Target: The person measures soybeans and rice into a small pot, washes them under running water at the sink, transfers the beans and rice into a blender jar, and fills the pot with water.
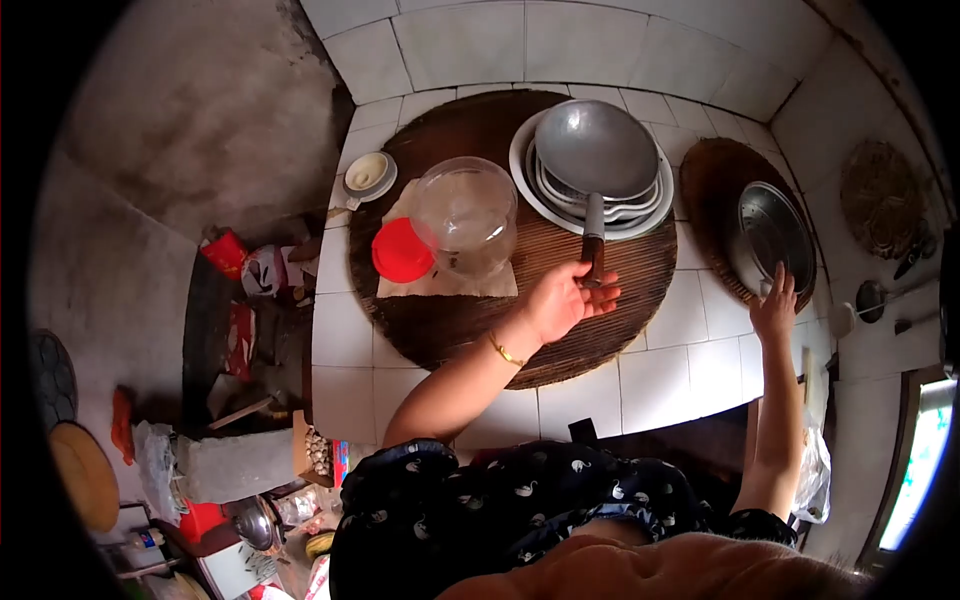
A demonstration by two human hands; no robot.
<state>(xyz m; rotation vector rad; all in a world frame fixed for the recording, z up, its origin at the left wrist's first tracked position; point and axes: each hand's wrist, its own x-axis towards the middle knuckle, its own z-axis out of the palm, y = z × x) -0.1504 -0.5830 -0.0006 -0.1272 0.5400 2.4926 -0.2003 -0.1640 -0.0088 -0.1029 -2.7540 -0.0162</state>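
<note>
A grey metal wok (598, 150) lies on a stack of pale bowls and basins (660, 212), its dark-tipped handle (593, 250) pointing towards me. My left hand (572, 302) is at the handle's end, palm up, with the thumb on one side and loosely curled fingers on the other. Further right, my right hand (775, 305) has its fingers at the near rim of a shiny metal basin (775, 225), thumb close to the outer side. That basin leans on a brown woven tray (712, 190). How firmly either hand grips is hard to see.
A large round woven mat (470, 345) covers much of the white tiled counter (580, 405). On it stand a clear plastic tub (465, 215) and a red lid (403, 250). A small white dish (370, 175) sits at the left edge. Ladles (872, 300) hang on the right wall.
</note>
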